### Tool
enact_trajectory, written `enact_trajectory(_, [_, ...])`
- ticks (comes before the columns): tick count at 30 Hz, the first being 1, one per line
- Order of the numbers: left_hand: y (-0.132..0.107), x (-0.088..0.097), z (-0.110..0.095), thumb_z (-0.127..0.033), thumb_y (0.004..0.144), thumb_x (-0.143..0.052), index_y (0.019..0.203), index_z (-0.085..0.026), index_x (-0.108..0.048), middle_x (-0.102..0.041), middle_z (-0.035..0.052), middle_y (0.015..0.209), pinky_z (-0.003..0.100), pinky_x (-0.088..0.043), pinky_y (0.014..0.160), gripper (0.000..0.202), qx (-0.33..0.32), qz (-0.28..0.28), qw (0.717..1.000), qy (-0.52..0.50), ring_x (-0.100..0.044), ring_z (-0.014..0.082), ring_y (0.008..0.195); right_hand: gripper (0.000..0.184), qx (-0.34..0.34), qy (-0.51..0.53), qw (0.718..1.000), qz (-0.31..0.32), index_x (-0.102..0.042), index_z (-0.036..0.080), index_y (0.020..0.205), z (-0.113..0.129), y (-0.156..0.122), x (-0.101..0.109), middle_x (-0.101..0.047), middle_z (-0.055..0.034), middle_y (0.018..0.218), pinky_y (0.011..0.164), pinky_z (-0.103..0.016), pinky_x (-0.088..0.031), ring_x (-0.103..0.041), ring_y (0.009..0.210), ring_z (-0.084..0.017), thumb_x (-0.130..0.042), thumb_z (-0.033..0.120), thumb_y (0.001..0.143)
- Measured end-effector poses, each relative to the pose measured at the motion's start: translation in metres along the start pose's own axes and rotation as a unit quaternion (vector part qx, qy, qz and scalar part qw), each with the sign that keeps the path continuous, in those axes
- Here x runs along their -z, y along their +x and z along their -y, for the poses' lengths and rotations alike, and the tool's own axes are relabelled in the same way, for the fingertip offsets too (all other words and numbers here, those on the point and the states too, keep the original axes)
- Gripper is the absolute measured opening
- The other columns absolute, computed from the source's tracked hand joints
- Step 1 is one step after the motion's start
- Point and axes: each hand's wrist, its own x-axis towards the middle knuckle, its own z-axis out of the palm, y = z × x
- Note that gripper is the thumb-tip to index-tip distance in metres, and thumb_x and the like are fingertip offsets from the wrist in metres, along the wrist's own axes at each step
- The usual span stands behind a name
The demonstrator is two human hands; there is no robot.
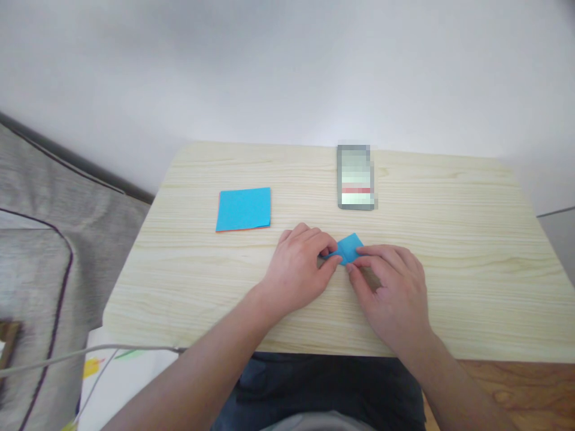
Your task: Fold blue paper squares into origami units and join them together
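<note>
A small folded piece of blue paper (pixel 348 246) is held between my two hands, just above or on the table. My left hand (pixel 302 261) pinches its left corner between thumb and fingers. On the other side, my right hand (pixel 394 288) has its thumb at the lower edge and its fingertips on the right edge of the paper. Part of the left end is hidden behind my left fingers. To the left lies a stack of blue paper sheets (pixel 244 209) with a thin orange-red edge showing underneath.
The light wood table (pixel 449 203) stands against a white wall (pixel 287 72). A phone (pixel 356 178), its screen blurred, lies beyond my hands. A pale cable (pixel 90 349) runs by the table's front left edge, near grey fabric (pixel 112 239).
</note>
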Motion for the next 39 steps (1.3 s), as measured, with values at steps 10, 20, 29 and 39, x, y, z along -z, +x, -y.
enact_trajectory(10, [0.0023, 0.0054, -0.0062, -0.028, 0.094, -0.069, 0.094, -0.023, -0.068, -0.070, 0.0001, 0.092, 0.041, -0.040, 0.086, 0.005, 0.030, 0.033, 0.999, 0.011, -0.056, 0.0232, 0.099, 0.004, -0.026, -0.016, 0.999, -0.026, -0.073, 0.025, 0.085, 0.0061, 0.0028, -0.0043, -0.077, -0.0018, 0.106, 0.097, -0.050, -0.045, -0.062, 0.102, -0.027, -0.075, 0.024, 0.088])
enact_trajectory(20, [0.0017, 0.0047, -0.0049, -0.027, 0.093, -0.069, 0.092, -0.024, -0.067, -0.069, -0.0012, 0.091, 0.040, -0.041, 0.087, 0.004, 0.033, 0.028, 0.999, 0.011, -0.056, 0.0218, 0.097, 0.006, -0.033, -0.018, 0.999, -0.031, -0.072, 0.025, 0.083, 0.0061, 0.0040, -0.0063, -0.076, -0.0023, 0.107, 0.097, -0.050, -0.046, -0.062, 0.103, -0.027, -0.076, 0.024, 0.086])
enact_trajectory(29, [0.0003, 0.0038, -0.0055, -0.027, 0.090, -0.073, 0.096, -0.024, -0.064, -0.068, -0.0009, 0.093, 0.041, -0.041, 0.085, 0.011, 0.043, 0.010, 0.999, 0.020, -0.056, 0.0228, 0.098, 0.021, -0.012, -0.028, 1.000, -0.003, -0.079, 0.033, 0.109, 0.0061, 0.0007, -0.0037, -0.071, -0.0045, 0.116, 0.097, -0.051, -0.045, -0.060, 0.108, -0.028, -0.072, 0.024, 0.091])
enact_trajectory(39, [0.0000, 0.0036, -0.0033, -0.030, 0.093, -0.070, 0.094, -0.024, -0.065, -0.068, -0.0007, 0.092, 0.040, -0.041, 0.086, 0.008, 0.032, 0.013, 0.999, 0.020, -0.056, 0.0227, 0.098, 0.023, -0.009, -0.028, 1.000, -0.002, -0.080, 0.035, 0.110, 0.0061, -0.0007, -0.0046, -0.070, -0.0043, 0.118, 0.099, -0.052, -0.046, -0.059, 0.110, -0.028, -0.071, 0.023, 0.092])
